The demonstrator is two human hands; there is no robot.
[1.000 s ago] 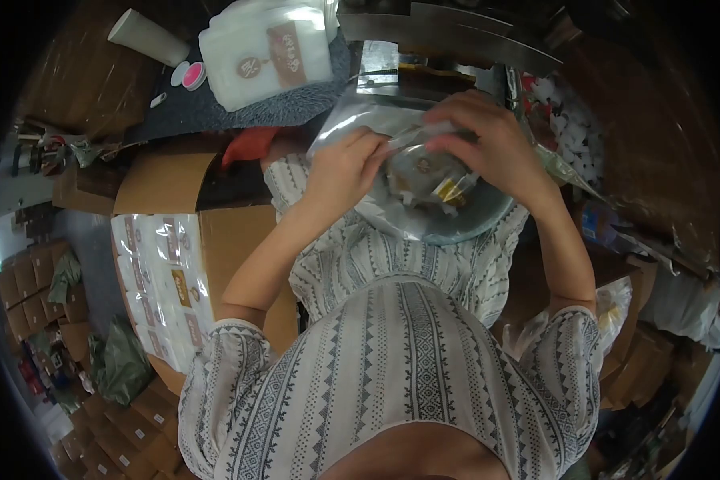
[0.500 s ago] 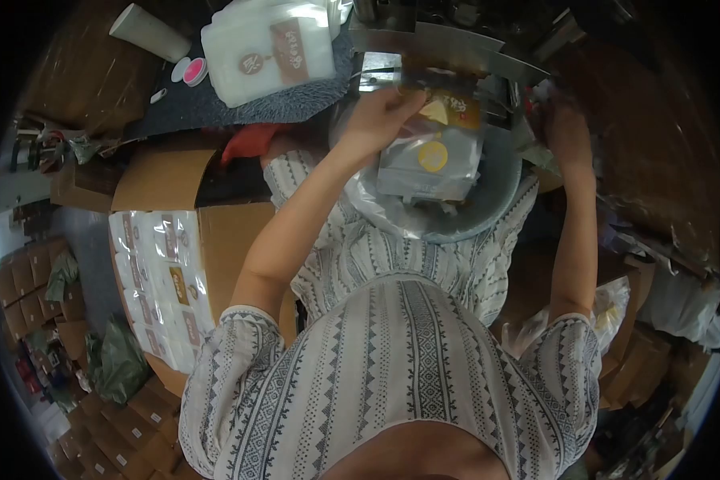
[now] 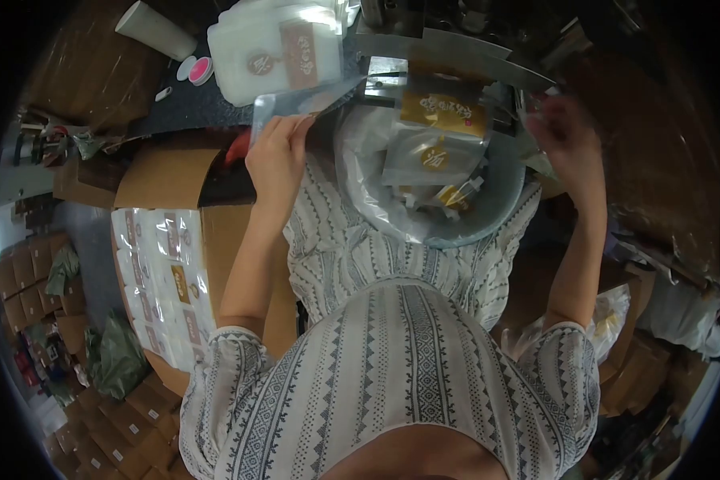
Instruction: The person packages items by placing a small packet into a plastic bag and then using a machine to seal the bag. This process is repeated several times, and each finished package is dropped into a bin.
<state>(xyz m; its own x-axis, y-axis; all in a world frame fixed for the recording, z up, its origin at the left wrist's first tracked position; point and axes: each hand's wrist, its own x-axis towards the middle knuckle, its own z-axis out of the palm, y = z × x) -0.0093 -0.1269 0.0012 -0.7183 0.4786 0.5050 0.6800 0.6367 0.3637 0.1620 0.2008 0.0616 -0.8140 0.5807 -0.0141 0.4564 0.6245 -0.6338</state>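
My left hand [image 3: 276, 156] is closed on the edge of a clear plastic pouch [image 3: 278, 104], which sticks up between the basin and the stack of printed pouches [image 3: 276, 56]. My right hand [image 3: 570, 144] is at the right end of the metal machine [image 3: 456, 42], fingers curled and partly blurred; what they hold, if anything, I cannot make out. Between my hands, a clear pouch with a gold printed band [image 3: 442, 112] lies at the machine's front, over a light-blue basin [image 3: 504, 210] in my lap. More gold-printed pouches [image 3: 458, 194] are inside the plastic-lined basin.
On my left, an open cardboard box [image 3: 244, 264] holds packed white printed packets [image 3: 156, 272]. A white cup [image 3: 156, 30] and a small pink-filled pot [image 3: 201, 70] lie on the dark work surface. Many cartons [image 3: 120, 428] are stacked low at left.
My left hand has moved left, from the gold-banded pouch to beside the stack, and now holds a clear pouch. My right hand stays near the machine's right end.
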